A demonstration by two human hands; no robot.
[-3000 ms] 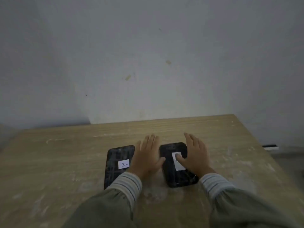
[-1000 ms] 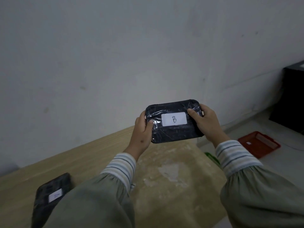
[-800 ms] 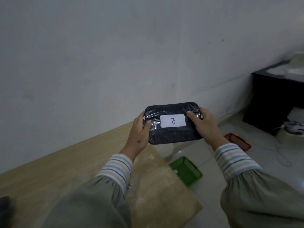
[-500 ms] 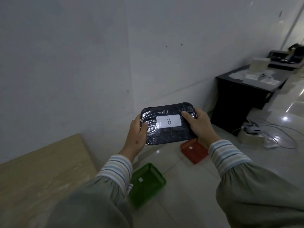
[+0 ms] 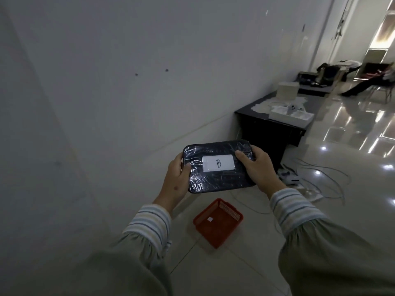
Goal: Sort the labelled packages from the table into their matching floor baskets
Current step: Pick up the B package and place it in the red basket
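- Black package point(image 5: 220, 180), wrapped in shiny film, held up in the air in front of the chest, long side level.
- White label point(image 5: 218, 163) on its upper face, marked "B".
- Left hand point(image 5: 176, 184) clamped on the package's left end, thumb on top near the label's edge.
- Right hand point(image 5: 259, 170) clamped on the right end, thumb lying across the top corner beside the label.
- Striped cuffs and grey-green sleeves point(image 5: 333, 253) low in view.
- Red basket point(image 5: 218, 223) on the tiled floor point(image 5: 245, 274), below the package and close to the wall point(image 5: 128, 82); small white tag inside, too small to read.
- Dark counter point(image 5: 269, 133) against the wall behind the right hand, with white boxes on top.
- Loose cables point(image 5: 320, 180) on the floor beside it.
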